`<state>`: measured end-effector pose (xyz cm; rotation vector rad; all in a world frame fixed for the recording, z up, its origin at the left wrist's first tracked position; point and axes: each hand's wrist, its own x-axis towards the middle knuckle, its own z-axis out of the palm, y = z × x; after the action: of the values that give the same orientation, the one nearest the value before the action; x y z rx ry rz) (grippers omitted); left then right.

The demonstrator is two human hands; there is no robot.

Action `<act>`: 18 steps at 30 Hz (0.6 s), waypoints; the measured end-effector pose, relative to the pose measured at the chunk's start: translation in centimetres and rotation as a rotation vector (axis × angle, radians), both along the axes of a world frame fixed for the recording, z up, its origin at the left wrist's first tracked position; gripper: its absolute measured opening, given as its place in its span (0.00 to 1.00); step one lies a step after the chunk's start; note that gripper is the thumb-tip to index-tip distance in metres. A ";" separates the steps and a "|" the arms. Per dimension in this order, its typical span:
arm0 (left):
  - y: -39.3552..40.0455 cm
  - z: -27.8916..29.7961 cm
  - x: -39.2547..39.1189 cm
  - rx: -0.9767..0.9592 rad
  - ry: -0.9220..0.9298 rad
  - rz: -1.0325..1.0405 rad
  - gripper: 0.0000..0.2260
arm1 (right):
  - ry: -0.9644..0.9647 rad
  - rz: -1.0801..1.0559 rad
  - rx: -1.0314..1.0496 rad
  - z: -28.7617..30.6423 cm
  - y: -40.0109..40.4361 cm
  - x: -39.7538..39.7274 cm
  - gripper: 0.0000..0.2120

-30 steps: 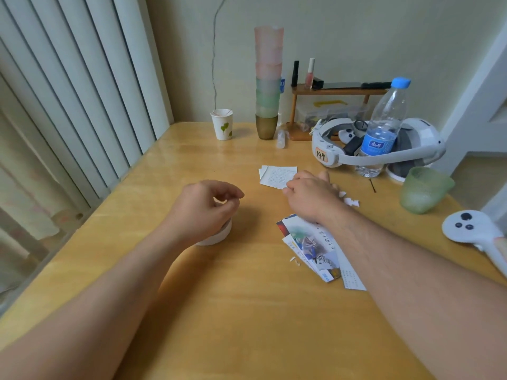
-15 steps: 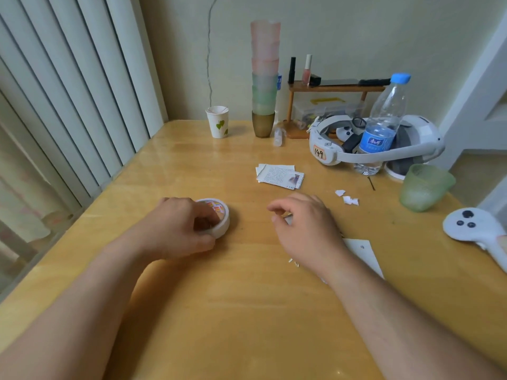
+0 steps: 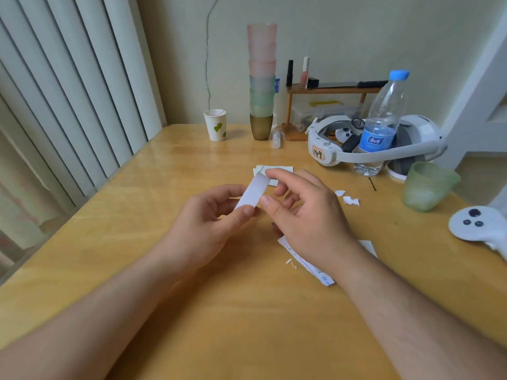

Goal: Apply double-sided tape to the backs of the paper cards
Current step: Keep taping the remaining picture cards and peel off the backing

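Counter (image 3: 115, 270): a yellow wooden top, both bare forearms reaching out across it from the near edge.
Cards under the wrist (image 3: 304, 263): paper cards lie flat on the counter, mostly hidden by the right wrist; tiny white scraps sit just left of them.
Left hand (image 3: 208, 223): raised above the counter, thumb and curled fingers pinching the lower end of a white tape strip (image 3: 251, 194); whether the roll is in the palm cannot be told.
Right hand (image 3: 307, 215): also raised, its grip closed on the same strip, forefinger tip at the upper end and thumb tip against the strip's lower edge.
Tape strip: it runs slantwise between the two hands, clear of the counter and of every card.
Far cards (image 3: 274, 174): a small stack lies flat just beyond the fingertips, partly hidden behind them.
Paper bits (image 3: 347, 198): torn white pieces on the counter to the right of the right hand.
Right side: a green cup (image 3: 428, 186) and a white controller (image 3: 477, 226).
Far edge: a paper cup (image 3: 215, 128), a tall stack of cups (image 3: 262, 78), a headset (image 3: 375, 145) with a water bottle (image 3: 382, 122) standing inside its band.
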<state>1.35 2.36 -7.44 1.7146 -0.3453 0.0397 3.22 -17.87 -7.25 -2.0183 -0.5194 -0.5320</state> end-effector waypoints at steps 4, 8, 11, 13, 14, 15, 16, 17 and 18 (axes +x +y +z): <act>-1.2 0.1 -0.5 0.027 -0.082 0.046 0.12 | -0.047 -0.019 0.009 0.1 0.0 0.0 0.15; -1.4 0.0 -0.5 0.048 -0.142 0.099 0.08 | -0.102 -0.021 -0.003 0.0 0.0 0.1 0.15; -1.1 -0.2 -0.4 0.134 -0.204 0.121 0.08 | -0.139 -0.018 -0.013 -0.1 0.1 0.2 0.15; -0.9 -0.4 -0.3 0.196 -0.257 0.136 0.08 | -0.155 -0.011 -0.013 -0.1 0.1 0.2 0.15; -0.8 -0.4 -0.3 0.216 -0.274 0.144 0.08 | -0.160 -0.012 -0.012 -0.1 0.1 0.1 0.14; -0.8 -0.4 -0.3 0.234 -0.285 0.154 0.08 | -0.163 -0.013 -0.009 -0.1 0.2 0.1 0.13; -0.7 -0.3 -0.3 0.251 -0.291 0.166 0.08 | -0.164 -0.015 -0.003 -0.1 0.2 0.1 0.12; -0.7 -0.3 -0.3 0.264 -0.293 0.175 0.08 | -0.163 -0.016 0.004 0.0 0.2 0.1 0.11; -0.7 -0.2 -0.3 0.275 -0.297 0.181 0.08 | -0.159 -0.017 0.011 0.0 0.2 0.1 0.10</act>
<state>1.01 1.63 -7.68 2.0136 -0.4284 0.3986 3.27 -17.63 -7.25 -1.9818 -0.5941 -0.7079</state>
